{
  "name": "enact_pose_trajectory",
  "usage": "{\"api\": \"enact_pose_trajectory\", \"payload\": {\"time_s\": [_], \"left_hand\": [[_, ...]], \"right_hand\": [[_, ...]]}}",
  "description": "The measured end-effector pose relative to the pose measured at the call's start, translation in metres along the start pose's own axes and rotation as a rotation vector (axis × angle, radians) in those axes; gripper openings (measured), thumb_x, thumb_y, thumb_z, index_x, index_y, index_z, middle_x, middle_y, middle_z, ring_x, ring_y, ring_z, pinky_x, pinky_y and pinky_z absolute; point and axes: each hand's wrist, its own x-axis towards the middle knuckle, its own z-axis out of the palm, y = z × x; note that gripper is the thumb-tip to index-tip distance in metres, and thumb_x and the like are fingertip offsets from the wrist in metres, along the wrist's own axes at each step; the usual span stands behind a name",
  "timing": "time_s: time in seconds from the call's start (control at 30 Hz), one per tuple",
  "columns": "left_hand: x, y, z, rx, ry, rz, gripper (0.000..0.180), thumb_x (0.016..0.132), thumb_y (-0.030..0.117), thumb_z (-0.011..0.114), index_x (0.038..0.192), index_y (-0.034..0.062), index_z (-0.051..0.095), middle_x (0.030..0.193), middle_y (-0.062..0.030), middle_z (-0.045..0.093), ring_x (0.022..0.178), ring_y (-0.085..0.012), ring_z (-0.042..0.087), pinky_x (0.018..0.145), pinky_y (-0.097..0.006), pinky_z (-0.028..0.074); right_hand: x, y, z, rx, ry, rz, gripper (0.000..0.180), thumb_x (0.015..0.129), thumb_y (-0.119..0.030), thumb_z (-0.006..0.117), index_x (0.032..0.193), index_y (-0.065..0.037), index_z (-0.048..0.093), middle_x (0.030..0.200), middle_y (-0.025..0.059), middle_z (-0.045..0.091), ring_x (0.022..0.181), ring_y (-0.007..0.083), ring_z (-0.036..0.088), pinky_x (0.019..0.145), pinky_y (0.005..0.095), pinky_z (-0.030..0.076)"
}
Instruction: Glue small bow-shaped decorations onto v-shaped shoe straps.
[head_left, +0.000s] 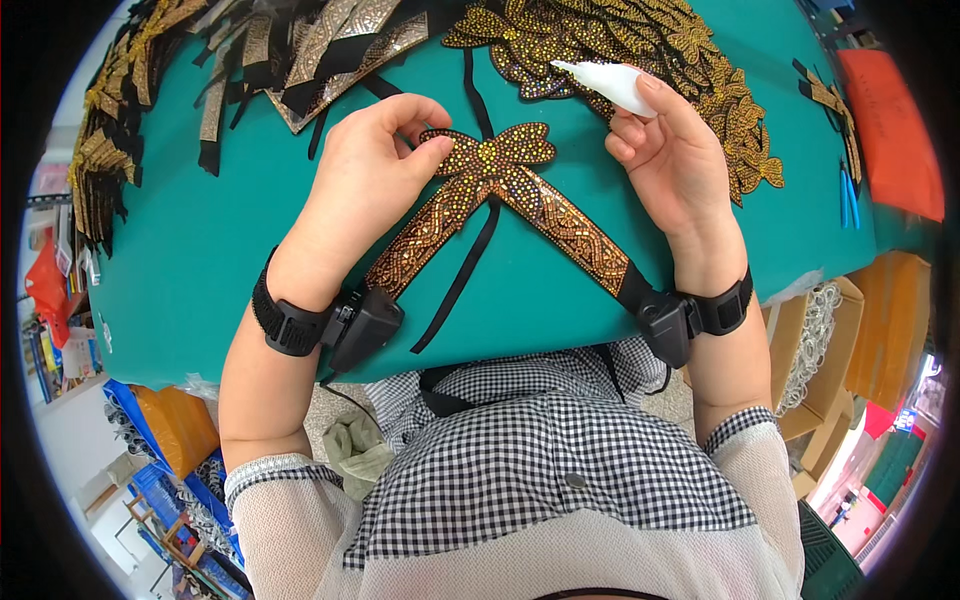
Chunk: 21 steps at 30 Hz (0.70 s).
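Observation:
On the green table lies a beaded bow appliqué (520, 146), dark with gold studs, on top of the point where two studded bands (565, 225) meet in an upside-down V. My left hand (375, 155) pinches the bow's left wing between thumb and fingers. Up and to the right, my right hand (680, 150) grips a white squeeze bottle (615, 85), its thin nozzle pointing left and away from the bow. A narrow black ribbon (462, 275) runs out from beneath the bands towards me.
A heap of gold-studded bow pieces (690, 60) covers the far right of the green table (200, 290). Studded bands (330, 50) pile up at the far left, with more hanging (105, 130) over the edge. Blue-handled tool (848, 200) and red sheet (893, 135) lie right.

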Motion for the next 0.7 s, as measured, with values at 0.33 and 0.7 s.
{"api": "enact_pose_trajectory", "payload": {"time_s": [0.33,0.7], "left_hand": [[-0.004,0.014,-0.004,0.215,0.057,0.115,0.018,0.071,0.009,0.064,0.088,0.0049,0.061,0.084,-0.0048,0.057,0.057,-0.0115,0.049,0.055,-0.024,0.043],[-0.023,0.030,0.011,0.346,-0.121,0.462,0.026,0.070,0.003,0.062,0.096,0.0012,0.059,0.096,-0.0087,0.057,0.084,-0.0251,0.052,0.073,-0.032,0.044]], "right_hand": [[-0.001,0.000,0.000,-0.006,-0.022,0.013,0.018,0.084,-0.019,0.051,0.089,-0.002,0.055,0.070,-0.0006,0.050,0.058,0.0060,0.043,0.052,0.0221,0.037],[0.000,-0.002,-0.002,0.010,-0.006,0.034,0.019,0.083,-0.020,0.052,0.090,-0.003,0.055,0.070,0.0003,0.050,0.058,0.0073,0.043,0.053,0.0233,0.036]]}}
